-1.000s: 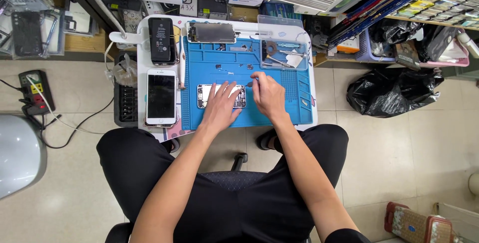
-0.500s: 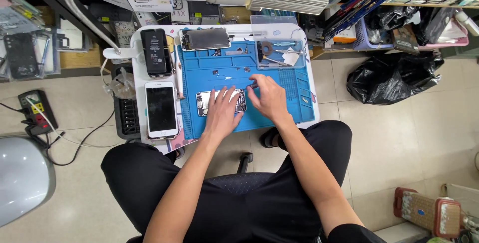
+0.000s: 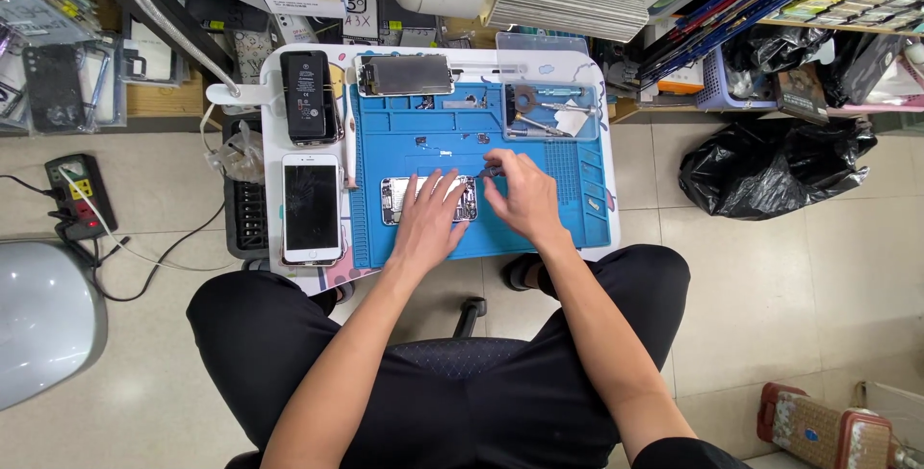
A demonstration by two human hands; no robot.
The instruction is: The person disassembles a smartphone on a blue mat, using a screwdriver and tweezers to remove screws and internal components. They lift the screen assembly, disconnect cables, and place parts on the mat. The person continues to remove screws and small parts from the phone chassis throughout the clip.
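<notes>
In the head view, the left hand [image 3: 428,224] lies flat, fingers apart, on the opened silver phone body [image 3: 428,200] in the middle of the blue rubber repair mat [image 3: 568,209] on the table. The right hand [image 3: 520,195], just right of it, pinches a small dark tool [image 3: 492,173]. The phone is already open, its white cracked screen panel [image 3: 311,207] lying to the left, so I judge inside work is left.

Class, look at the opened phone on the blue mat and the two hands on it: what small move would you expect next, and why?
Probably the right hand brings its small tool down into the opened phone. The left hand lies flat on the phone, pinning it to the blue mat, and the right fingertips sit at its right end.
</notes>
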